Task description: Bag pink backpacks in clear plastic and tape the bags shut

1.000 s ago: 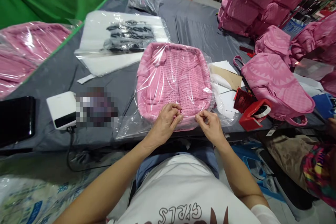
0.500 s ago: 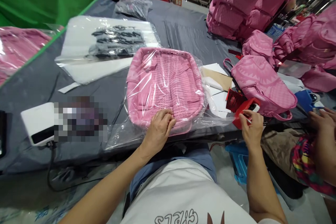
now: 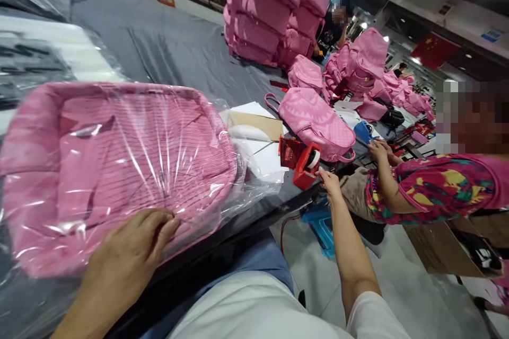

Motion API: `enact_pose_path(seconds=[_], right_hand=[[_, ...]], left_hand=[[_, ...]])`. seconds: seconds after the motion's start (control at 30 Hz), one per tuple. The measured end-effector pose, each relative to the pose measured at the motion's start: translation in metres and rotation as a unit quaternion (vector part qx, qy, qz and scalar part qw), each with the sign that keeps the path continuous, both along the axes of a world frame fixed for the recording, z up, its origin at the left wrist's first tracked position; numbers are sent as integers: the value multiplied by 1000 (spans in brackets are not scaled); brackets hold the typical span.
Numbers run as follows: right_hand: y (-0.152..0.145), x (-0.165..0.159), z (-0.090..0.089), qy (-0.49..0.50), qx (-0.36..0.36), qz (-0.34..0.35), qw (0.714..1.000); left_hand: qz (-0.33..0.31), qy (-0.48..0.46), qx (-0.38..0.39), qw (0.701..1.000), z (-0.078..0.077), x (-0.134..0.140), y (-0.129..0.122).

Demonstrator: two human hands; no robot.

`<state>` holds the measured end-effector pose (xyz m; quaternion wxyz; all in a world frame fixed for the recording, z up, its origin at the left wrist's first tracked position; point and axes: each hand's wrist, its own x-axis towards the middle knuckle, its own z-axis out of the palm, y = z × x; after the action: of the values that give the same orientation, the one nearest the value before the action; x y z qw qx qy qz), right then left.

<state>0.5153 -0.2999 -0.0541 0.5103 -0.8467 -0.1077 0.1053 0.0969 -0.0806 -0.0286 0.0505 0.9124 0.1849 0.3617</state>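
My left hand lies flat, fingers spread, on the near edge of the pink backpack, which is sealed in a clear plastic bag and lies flat on the grey table directly before me. My right hand is stretched out to the right and meets the red tape dispenser at the table's edge; its fingers are drawn together at the dispenser's front, though I cannot tell whether they pinch tape. Beside the dispenser lie white and brown paper sheets. Just beyond it rests an unbagged pink backpack, and further back a stack of pink backpacks. At right, a co-worker in a multicoloured top sits with a hand near a blue object. A blue stool stands under the table edge.
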Motion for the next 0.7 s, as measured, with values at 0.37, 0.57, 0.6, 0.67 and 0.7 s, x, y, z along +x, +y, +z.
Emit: enact_pose_path(seconds=[0.37,0.57,0.6,0.67,0.7], right_hand=[[27,-33,10,-136,37,-31,990],[14,-86,8,-30,152,-3,988],[14,-92,3,19,179,-2,984],[19,-100,-7,86,208,23,974],[22,-103,-10,113,220,48,968]], left_hand=[[10,6,29,1000,-10,-4,1],[33,4,-27,999,-5,0,-4],[33,-1,-30,999,-4,0,-3],[32,-5,-40,999,-4,1,-2],[30,-7,-52,998,-4,1,-2]])
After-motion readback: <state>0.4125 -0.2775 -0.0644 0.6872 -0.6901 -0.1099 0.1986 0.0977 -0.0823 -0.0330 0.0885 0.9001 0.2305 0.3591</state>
